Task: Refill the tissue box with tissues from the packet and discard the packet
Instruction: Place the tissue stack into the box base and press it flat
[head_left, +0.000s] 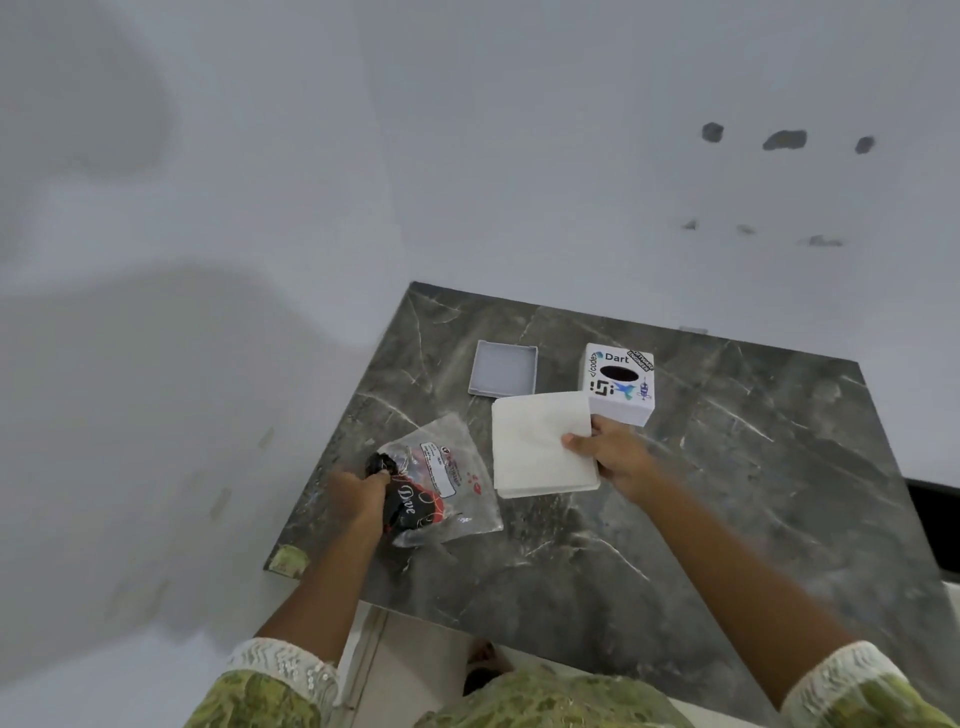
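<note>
A stack of white tissues (535, 441) is held just above the dark marble table (727, 493), with my right hand (613, 457) gripping its right edge. The clear plastic packet (447, 483), printed in black and red, lies flat on the table to the left; my left hand (358, 496) pinches its left end. The white tissue box (618, 384) with stickers stands behind the tissues, its oval slot facing me. Its grey lid (503, 368) lies open side up to the left of the box.
The table stands in a corner against white walls. Its left edge runs close to my left hand, and a green sticker (291, 560) marks its near-left corner. A dark object (935, 519) sits past the table's right side.
</note>
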